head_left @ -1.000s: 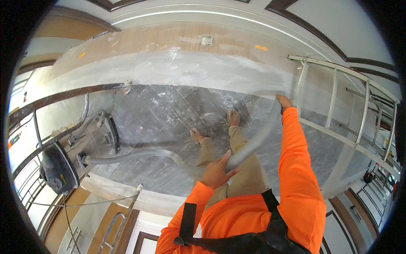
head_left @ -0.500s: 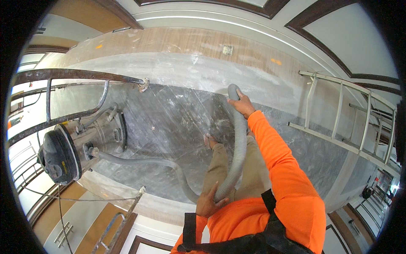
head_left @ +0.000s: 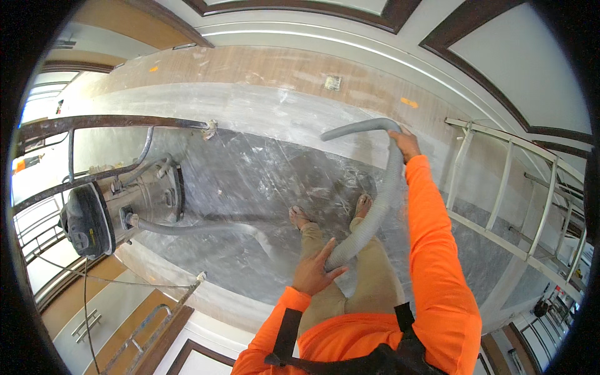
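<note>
A grey ribbed vacuum hose [head_left: 375, 215] curves in front of my legs, its free end bent leftward above the dusty floor. My right hand [head_left: 406, 142] grips it near that end, fingers wrapped round it. Lower down, my left hand [head_left: 315, 270] has the hose between thumb and forefinger, the thumb stretched out. From there the hose leads left to a shop vacuum [head_left: 134, 203] with a metal drum and a black top [head_left: 90, 219]. Part of the hose by my left hand is blurred or hidden.
Rusty metal scaffold frames [head_left: 112, 122] stand around the vacuum at left. On the right is a pale metal frame [head_left: 500, 194] with rungs. A dark cord [head_left: 87, 312] hangs below the vacuum. My bare feet [head_left: 300, 217] stand on the grey sheeted floor [head_left: 250, 169].
My right hand has moved right, and the hose's free end now swings out to the left. My left hand has risen away from my body with its part of the hose.
</note>
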Demonstrator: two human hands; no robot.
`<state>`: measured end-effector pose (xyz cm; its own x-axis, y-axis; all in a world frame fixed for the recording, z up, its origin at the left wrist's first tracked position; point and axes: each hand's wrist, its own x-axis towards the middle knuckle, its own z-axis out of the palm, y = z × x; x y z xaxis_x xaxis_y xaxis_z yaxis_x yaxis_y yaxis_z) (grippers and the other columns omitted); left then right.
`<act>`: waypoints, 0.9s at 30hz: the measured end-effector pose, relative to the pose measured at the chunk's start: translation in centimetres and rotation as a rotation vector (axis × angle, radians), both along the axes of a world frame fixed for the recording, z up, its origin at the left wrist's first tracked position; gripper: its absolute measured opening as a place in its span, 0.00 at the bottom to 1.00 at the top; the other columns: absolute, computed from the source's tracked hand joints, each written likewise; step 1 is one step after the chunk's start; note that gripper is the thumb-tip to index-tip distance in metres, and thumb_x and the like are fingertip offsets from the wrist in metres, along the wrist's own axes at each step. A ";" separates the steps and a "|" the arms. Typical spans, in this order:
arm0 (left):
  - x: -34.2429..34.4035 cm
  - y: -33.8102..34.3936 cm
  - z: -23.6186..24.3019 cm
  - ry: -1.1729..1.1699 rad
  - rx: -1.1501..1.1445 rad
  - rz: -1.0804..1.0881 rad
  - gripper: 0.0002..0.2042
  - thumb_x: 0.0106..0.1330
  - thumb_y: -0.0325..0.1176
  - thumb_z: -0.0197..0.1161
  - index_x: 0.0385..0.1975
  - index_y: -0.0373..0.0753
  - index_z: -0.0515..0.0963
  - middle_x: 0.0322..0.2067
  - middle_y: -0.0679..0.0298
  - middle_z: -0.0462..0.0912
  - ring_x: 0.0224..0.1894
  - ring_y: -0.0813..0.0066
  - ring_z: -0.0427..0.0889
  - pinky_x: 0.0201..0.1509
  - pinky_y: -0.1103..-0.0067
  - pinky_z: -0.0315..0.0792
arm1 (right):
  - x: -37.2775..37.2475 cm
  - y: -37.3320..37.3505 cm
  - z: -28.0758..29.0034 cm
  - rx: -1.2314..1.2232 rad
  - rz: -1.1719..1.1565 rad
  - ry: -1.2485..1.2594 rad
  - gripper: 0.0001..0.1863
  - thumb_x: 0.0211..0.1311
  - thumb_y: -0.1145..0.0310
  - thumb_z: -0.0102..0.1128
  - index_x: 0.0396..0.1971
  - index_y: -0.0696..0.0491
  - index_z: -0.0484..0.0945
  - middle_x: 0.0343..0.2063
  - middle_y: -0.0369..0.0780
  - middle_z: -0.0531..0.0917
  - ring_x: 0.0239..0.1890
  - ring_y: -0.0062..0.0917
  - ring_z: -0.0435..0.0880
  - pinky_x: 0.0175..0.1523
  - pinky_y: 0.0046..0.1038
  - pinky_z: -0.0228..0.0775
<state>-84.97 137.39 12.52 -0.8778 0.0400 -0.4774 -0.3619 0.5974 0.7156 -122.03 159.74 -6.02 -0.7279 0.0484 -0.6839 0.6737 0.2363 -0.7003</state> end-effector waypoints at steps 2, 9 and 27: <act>-1.7 2.7 -0.1 -0.031 -0.009 -0.034 0.41 0.59 0.57 0.68 0.69 0.43 0.62 0.41 0.48 0.83 0.40 0.47 0.84 0.43 0.61 0.76 | -0.9 5.1 -0.4 0.044 -0.040 -0.029 0.37 0.55 0.67 0.67 0.65 0.61 0.68 0.51 0.48 0.81 0.47 0.32 0.83 0.49 0.31 0.76; -6.5 10.9 -1.1 -0.030 0.062 -0.113 0.41 0.60 0.60 0.65 0.70 0.46 0.61 0.37 0.48 0.83 0.37 0.48 0.84 0.40 0.61 0.77 | -1.1 22.8 0.1 0.089 -0.252 -0.004 0.31 0.58 0.67 0.65 0.61 0.63 0.71 0.50 0.48 0.82 0.45 0.32 0.82 0.48 0.32 0.75; -9.8 5.0 0.0 0.014 0.004 -0.080 0.42 0.58 0.54 0.70 0.69 0.40 0.61 0.46 0.43 0.80 0.46 0.44 0.82 0.50 0.63 0.75 | -5.6 15.8 -3.3 0.204 -0.296 0.242 0.37 0.56 0.64 0.69 0.65 0.61 0.68 0.49 0.48 0.81 0.49 0.35 0.81 0.53 0.33 0.74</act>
<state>-94.75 142.40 12.48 -0.8781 0.1123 -0.4651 -0.3035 0.6209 0.7228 -127.65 175.53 -9.29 -0.8008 0.3955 -0.4498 0.5549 0.2073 -0.8057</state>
